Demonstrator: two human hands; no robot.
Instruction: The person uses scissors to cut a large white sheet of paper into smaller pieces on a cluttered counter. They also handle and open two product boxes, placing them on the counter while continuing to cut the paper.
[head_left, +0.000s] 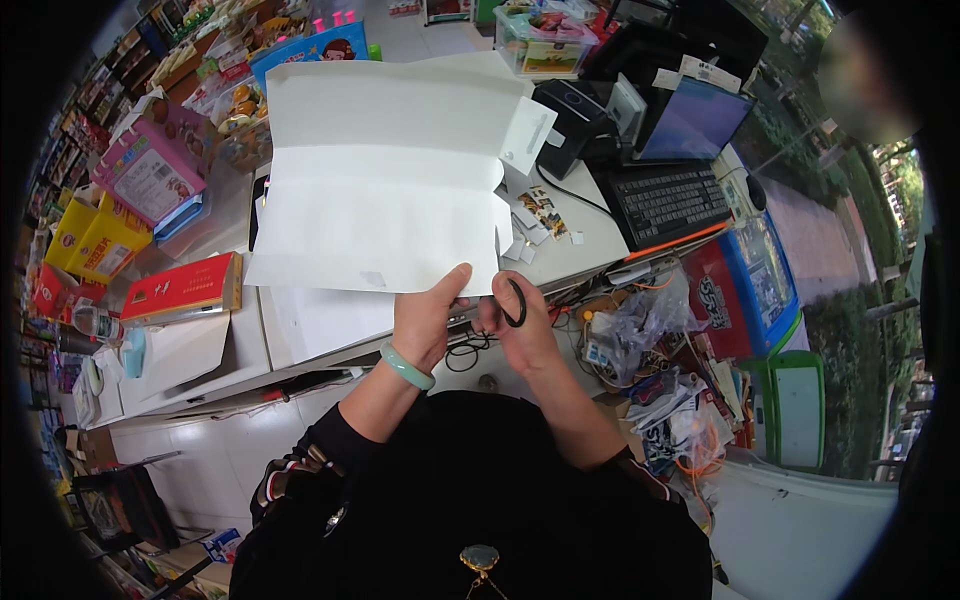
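Observation:
A large creased sheet of white cardboard (375, 202) spreads over the white counter before me. My left hand (426, 322) pinches its near edge, thumb on top, with a pale green bangle on the wrist. Just to the right, my right hand (521, 322) grips scissors by a black loop handle (515, 302) at the sheet's near right corner. The blades are hidden from view. Notches and a rounded tab shape the sheet's right edge. Small paper scraps (527, 253) lie on the counter beside that edge.
A black keyboard (667, 201), a monitor (694, 120) and a black device (568, 112) stand at the right. To the left are a red box (182, 289), a pink box (150, 165) and a plastic bottle (97, 321). Plastic bags (637, 322) and cables crowd below the counter.

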